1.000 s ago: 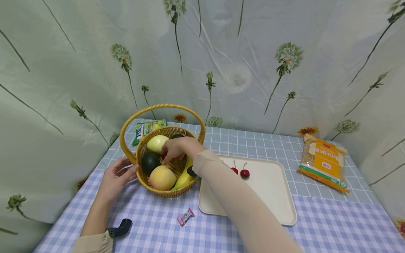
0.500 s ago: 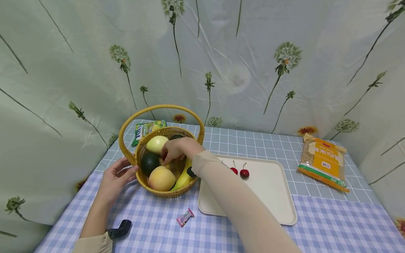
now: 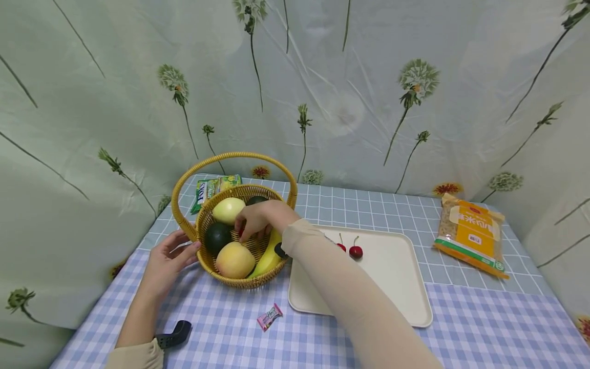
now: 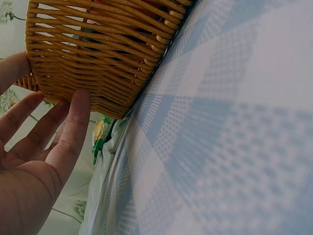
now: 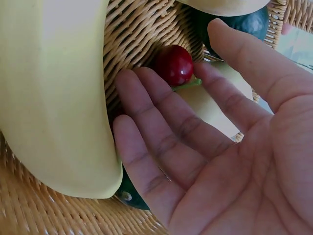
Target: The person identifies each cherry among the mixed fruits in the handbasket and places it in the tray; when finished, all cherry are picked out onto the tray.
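Observation:
The wicker basket (image 3: 237, 283) holds a banana (image 3: 268, 260), a peach (image 3: 235, 260), a pale yellow-green fruit (image 3: 228, 211) and dark green fruits (image 3: 217, 239). My left hand (image 3: 167, 264) is at its left side; in the left wrist view fingertips touch the weave, the fingers loosely bent. Inside the basket is my right hand (image 3: 258, 218). The right wrist view shows a red cherry (image 5: 173, 66) with a green stem lying just beyond the fingertips, the thumb apart from it. These fingers are only slightly bent, and the banana (image 5: 54, 98) lies beside them.
A cream tray (image 3: 392, 287) with cherries (image 3: 356, 252) stands right of the basket, partly behind the right sleeve. A pink-wrapped candy (image 3: 269, 316) lies in front. Behind the basket is a green snack bag (image 3: 205, 192); an orange-and-clear bag (image 3: 472, 236) lies far right.
Red at the right fingertips was hidden half a second ago and shows again now. The right hand has shifted only slightly inside the basket; the left hand stays at its side.

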The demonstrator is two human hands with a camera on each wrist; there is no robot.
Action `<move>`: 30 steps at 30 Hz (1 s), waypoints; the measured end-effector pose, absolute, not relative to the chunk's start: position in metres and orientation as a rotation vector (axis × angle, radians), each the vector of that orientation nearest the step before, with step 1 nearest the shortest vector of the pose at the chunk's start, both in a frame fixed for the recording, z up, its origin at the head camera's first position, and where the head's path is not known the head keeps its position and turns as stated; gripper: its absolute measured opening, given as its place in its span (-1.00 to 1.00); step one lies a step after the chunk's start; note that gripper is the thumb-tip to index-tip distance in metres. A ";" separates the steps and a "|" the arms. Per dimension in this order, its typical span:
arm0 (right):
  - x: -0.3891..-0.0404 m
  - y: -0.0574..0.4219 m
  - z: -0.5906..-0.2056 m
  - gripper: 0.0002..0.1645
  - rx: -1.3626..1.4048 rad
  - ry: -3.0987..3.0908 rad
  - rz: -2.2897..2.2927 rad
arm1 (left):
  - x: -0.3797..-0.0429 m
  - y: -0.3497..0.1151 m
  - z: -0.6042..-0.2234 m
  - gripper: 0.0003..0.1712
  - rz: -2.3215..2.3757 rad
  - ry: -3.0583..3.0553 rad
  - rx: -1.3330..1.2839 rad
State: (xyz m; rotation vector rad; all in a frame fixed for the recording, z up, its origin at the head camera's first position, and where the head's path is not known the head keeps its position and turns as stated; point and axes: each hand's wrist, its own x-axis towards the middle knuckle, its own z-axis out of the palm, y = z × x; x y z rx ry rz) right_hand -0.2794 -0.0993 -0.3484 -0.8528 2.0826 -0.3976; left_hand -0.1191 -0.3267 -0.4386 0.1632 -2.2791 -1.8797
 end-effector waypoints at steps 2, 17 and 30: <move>-0.280 -0.099 -0.348 -0.36 -0.849 2.094 -0.388 | -0.119 -0.327 -0.439 -0.49 -1.895 -2.263 0.155; -0.278 -0.102 -0.352 -0.79 -0.864 2.092 -0.335 | -0.119 -0.326 -0.438 -0.52 -1.905 -2.260 0.160; -0.267 -0.112 -0.345 -0.83 -0.958 2.141 -0.087 | -0.119 -0.327 -0.439 -0.50 -1.923 -2.244 0.147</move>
